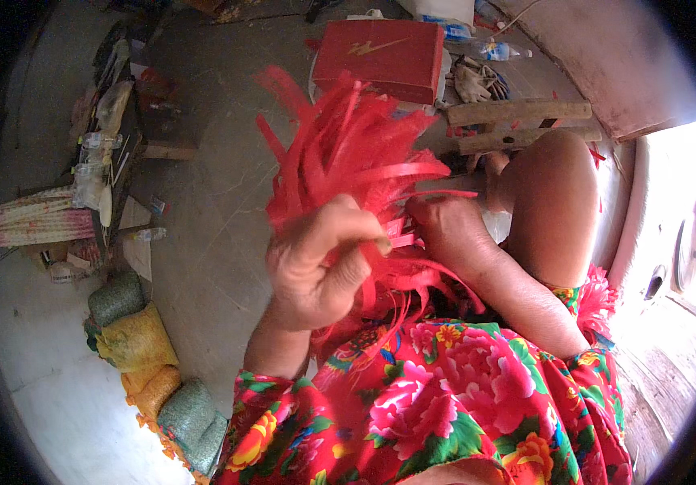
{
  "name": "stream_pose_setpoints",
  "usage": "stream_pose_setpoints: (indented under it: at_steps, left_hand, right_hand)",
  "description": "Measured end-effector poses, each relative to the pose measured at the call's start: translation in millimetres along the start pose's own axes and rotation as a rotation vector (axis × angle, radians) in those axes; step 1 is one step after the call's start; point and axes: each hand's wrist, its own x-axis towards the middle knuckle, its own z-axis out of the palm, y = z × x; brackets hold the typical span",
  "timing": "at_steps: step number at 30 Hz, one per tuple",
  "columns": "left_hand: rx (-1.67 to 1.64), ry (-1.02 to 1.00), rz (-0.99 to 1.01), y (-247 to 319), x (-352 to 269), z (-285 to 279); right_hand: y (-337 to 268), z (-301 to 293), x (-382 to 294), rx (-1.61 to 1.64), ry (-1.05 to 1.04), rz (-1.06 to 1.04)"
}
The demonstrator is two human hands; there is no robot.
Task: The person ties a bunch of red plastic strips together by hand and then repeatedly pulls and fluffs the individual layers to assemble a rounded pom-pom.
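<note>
A thick bunch of red plastic strips [354,145] stands up before my chest, its loose ends fanned upward and outward. My left hand [329,260] is closed around strips on the bunch's left side, thumb and bent forefinger together. On the other side my right hand [445,224] is curled against the bunch, its fingers mostly hidden, so its hold cannot be made out. Thinner red strands hang below the hands over my floral garment [445,394].
A red shoebox [378,60] lies ahead, near work gloves [475,82], a plastic bottle [502,51] and a wooden stool or frame [517,112]. Stuffed sacks [138,339] line the left side, below a cluttered rack [105,157]. My bare knee [554,200] rises at right.
</note>
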Motion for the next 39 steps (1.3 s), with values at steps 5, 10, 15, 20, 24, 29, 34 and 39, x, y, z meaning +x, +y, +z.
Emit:
stream_pose_setpoints:
  at_steps: [5,10,15,20,24,29,34,39]
  left_hand:
    - [-0.246,0.322,-0.37,-5.5,27.8,0.8]
    - [0.587,0.229,-0.147,-49.4,42.5,-10.0]
    - [0.815,0.198,-0.171,-52.2,46.8,-1.8]
    - [0.972,0.24,-0.168,-62.3,44.1,-3.7]
    - [1.164,0.26,-0.138,-55.4,44.7,-4.5]
    - [1.009,0.239,-0.251,-62.3,40.8,-8.8]
    - [0.523,0.325,-0.358,-46.2,33.0,-4.7]
    - [0.268,0.377,-0.37,-32.8,26.7,2.9]
  right_hand:
    - [1.4,0.0,-5.5,0.055,0.068,0.066]
    - [-5.8,-29.0,-3.3,0.279,0.255,0.094]
    - [-1.6,-32.1,-1.9,0.464,0.464,0.079]
    - [3.3,-41.2,-4.1,0.458,0.635,0.083]
    - [5.2,-48.7,-2.5,0.666,0.71,0.074]
    - [12.1,-51.5,0.7,0.729,0.731,0.077]
    - [-10.0,-87.2,19.2,0.908,0.444,0.097]
    - [-32.5,-77.2,54.0,1.009,0.31,-0.006]
